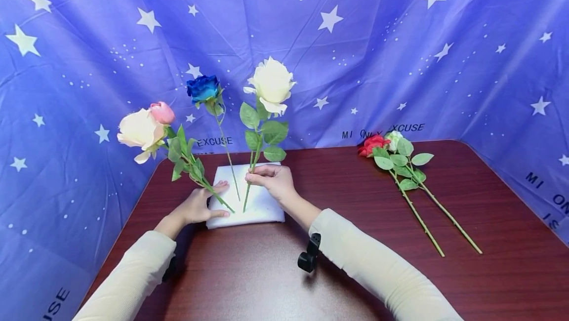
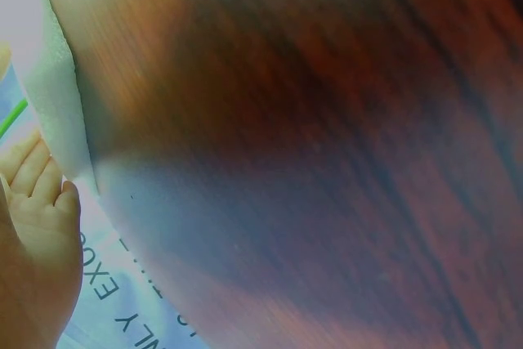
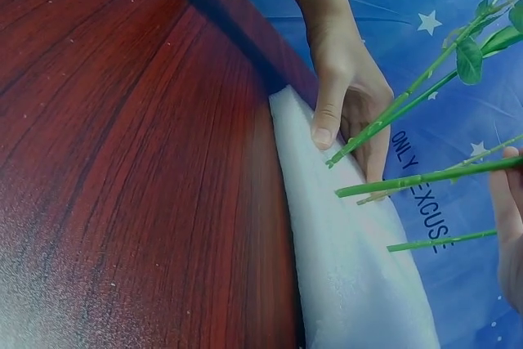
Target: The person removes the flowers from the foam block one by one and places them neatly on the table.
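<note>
My left hand (image 1: 198,206) rests on the left side of a white foam block (image 1: 266,207), thumb and fingers spread. Beside that hand, a peach rose (image 1: 141,131) and a pink tulip-like bud (image 1: 162,112) lean left, their green stems meeting the foam. A blue rose (image 1: 204,89) stands on a thin stem behind them. With thumb and fingers, my right hand (image 1: 275,181) pinches the stem of a white rose (image 1: 272,84), whose lower end meets the foam. Another green stem (image 3: 425,244) touches the foam in the right wrist view; which flower it bears, I cannot tell.
On the right of the dark red wooden table (image 1: 355,202) lie a red rose (image 1: 373,145) and a small white-green rose (image 1: 393,140), stems toward the front. A blue curtain (image 1: 284,24) with white stars hangs around the table's back and sides.
</note>
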Demonstrator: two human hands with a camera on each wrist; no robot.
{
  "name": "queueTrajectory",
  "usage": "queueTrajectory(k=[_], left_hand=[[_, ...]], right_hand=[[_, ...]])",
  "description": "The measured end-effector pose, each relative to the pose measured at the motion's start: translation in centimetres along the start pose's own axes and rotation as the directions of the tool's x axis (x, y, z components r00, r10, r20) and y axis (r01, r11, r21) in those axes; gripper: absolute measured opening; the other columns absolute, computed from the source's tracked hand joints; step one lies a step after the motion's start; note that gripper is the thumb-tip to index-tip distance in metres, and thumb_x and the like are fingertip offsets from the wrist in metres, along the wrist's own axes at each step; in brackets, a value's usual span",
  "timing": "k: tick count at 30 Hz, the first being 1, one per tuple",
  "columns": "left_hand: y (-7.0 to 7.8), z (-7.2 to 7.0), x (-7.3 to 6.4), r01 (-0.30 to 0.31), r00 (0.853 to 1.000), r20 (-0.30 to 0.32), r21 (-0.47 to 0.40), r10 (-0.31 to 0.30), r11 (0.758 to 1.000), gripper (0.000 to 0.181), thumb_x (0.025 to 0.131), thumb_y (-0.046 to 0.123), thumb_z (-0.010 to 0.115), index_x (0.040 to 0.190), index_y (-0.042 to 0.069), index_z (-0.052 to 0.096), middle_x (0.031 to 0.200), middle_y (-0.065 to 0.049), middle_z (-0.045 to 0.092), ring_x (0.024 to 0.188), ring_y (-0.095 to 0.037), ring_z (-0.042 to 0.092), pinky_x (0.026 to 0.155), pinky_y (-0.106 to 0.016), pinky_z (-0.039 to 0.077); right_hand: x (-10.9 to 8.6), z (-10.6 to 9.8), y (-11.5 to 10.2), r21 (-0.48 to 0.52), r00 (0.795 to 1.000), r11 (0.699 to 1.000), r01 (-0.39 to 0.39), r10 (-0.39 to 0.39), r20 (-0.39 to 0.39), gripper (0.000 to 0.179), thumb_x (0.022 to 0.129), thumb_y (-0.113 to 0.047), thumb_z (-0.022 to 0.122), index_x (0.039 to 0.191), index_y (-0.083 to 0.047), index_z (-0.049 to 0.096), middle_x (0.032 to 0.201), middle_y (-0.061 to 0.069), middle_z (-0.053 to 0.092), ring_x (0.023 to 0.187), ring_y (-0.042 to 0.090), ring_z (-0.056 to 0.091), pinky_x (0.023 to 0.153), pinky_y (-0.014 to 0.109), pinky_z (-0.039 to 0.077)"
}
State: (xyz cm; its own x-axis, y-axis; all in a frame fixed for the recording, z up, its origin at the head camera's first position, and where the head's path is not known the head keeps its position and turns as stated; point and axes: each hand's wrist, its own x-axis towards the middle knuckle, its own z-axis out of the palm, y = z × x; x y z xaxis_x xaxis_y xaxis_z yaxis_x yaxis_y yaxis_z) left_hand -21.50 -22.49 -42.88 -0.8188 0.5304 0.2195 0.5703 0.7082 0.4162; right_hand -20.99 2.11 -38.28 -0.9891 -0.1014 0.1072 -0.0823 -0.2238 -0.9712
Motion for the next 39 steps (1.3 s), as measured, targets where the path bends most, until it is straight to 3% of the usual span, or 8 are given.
queueTrajectory(k=[11, 17, 23, 32, 39], left_hand=[[-0.04, 0.00, -0.03, -0.010, 1.000, -0.011, 0.012, 0.010, 1.000, 0.072, 0.067, 0.027, 0.086, 0.129, -0.001, 0.059, 0.136, -0.023, 0.056, 0.127, -0.039, 0.053, 0.105, -0.052, 0.040], [0.05, -0.05, -0.09, -0.014, 1.000, -0.010, -0.001, 0.014, 1.000, 0.072, 0.068, 0.025, 0.086, 0.128, -0.004, 0.059, 0.135, -0.024, 0.055, 0.127, -0.041, 0.052, 0.106, -0.053, 0.039], [-0.01, 0.06, -0.14, -0.015, 1.000, -0.011, 0.009, 0.015, 1.000, 0.072, 0.068, 0.027, 0.085, 0.128, -0.002, 0.059, 0.135, -0.023, 0.056, 0.127, -0.040, 0.053, 0.105, -0.051, 0.041], [-0.06, 0.05, -0.12, -0.013, 1.000, -0.009, 0.001, 0.013, 1.000, 0.072, 0.068, 0.028, 0.086, 0.128, -0.002, 0.060, 0.135, -0.023, 0.056, 0.127, -0.040, 0.053, 0.105, -0.054, 0.040], [-0.03, 0.06, -0.07, -0.023, 1.000, -0.011, 0.006, 0.023, 1.000, 0.072, 0.068, 0.027, 0.086, 0.128, -0.002, 0.060, 0.135, -0.023, 0.056, 0.127, -0.040, 0.053, 0.105, -0.053, 0.040]], right_hand=[[0.17, -0.24, 0.12, 0.039, 1.000, 0.999, 0.013, -0.013, -0.002, 0.024, 0.075, 0.007, 0.075, 0.096, 0.018, 0.067, 0.076, 0.001, 0.076, 0.067, 0.004, 0.071, 0.077, 0.033, 0.061], [0.25, -0.38, -0.28, 0.057, 1.000, 0.998, 0.005, -0.005, 0.010, 0.026, 0.076, 0.006, 0.075, 0.098, 0.017, 0.067, 0.077, 0.005, 0.077, 0.067, 0.006, 0.071, 0.078, 0.034, 0.061], [0.19, -0.38, -0.42, 0.102, 1.000, 0.995, 0.015, -0.015, 0.003, 0.026, 0.076, 0.011, 0.072, 0.098, 0.022, 0.064, 0.068, -0.007, 0.074, 0.066, 0.007, 0.072, 0.077, 0.035, 0.061], [0.11, -0.39, -0.40, 0.105, 0.996, 0.991, 0.078, -0.073, -0.057, 0.025, 0.070, 0.013, 0.075, 0.091, 0.022, 0.064, 0.069, -0.003, 0.074, 0.066, 0.006, 0.071, 0.073, 0.037, 0.061], [0.29, -0.60, -0.51, 0.137, 0.999, 0.990, 0.037, -0.035, -0.017, 0.019, 0.077, 0.011, 0.071, 0.092, 0.021, 0.065, 0.068, -0.002, 0.074, 0.065, 0.007, 0.072, 0.075, 0.035, 0.061]])
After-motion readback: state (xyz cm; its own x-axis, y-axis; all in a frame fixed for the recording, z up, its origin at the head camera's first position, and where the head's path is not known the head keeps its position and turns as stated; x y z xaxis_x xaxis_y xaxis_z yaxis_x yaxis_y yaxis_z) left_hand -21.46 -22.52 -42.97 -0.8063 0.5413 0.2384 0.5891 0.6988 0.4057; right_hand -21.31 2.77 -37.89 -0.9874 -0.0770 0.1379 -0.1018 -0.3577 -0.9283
